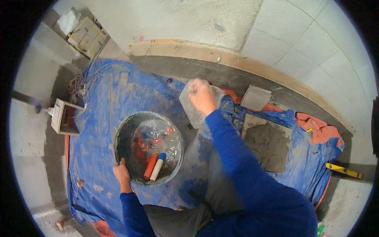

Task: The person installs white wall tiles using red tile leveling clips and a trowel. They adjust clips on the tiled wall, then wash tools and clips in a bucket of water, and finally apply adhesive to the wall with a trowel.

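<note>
Your left hand (122, 175) grips the bucket (123, 142) while your right hand (202, 98) clutches the clear bag (189, 108), so the next move likely needs a still bucket.

Pale, part-tiled wall (237, 27) — blue sheeting (98, 158) lies below.

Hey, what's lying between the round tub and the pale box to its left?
The head view shows blue tarp between the round tub and the pale box, with a thin cable lying on it nearer the tub.
</note>
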### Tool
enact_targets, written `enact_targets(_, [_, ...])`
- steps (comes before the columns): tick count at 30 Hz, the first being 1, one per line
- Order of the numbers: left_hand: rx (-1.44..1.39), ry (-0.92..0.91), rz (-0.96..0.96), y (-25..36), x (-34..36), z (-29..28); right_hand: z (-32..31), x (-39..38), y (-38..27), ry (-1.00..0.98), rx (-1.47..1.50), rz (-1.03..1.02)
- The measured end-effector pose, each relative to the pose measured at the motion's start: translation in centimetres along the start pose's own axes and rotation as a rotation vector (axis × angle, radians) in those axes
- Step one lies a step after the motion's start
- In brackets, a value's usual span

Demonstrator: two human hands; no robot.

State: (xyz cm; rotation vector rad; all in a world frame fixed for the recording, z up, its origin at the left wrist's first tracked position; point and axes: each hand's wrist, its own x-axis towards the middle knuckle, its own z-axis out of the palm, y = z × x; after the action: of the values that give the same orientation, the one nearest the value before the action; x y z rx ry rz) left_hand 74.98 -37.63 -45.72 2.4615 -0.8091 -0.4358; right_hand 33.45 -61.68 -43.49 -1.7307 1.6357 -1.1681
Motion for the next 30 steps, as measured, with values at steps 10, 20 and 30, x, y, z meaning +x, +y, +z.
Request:
enact_targets(10, [0.071,0.026,0.021,0.9,-0.5,-0.2,1.8,12.9,-14.8,-0.411,-0.004,-0.538])
enact_targets(20, [0.031,0.028,-0.011,1.9,-1.0,-0.3,12.8,4.4,1.8,-0.134,-0.189,-0.445])
enact_targets(30, [-0.107,-0.019,-0.010,-0.1,0.1,0.3,8.2,-10.4,20.1,-0.448,-0.668,0.085])
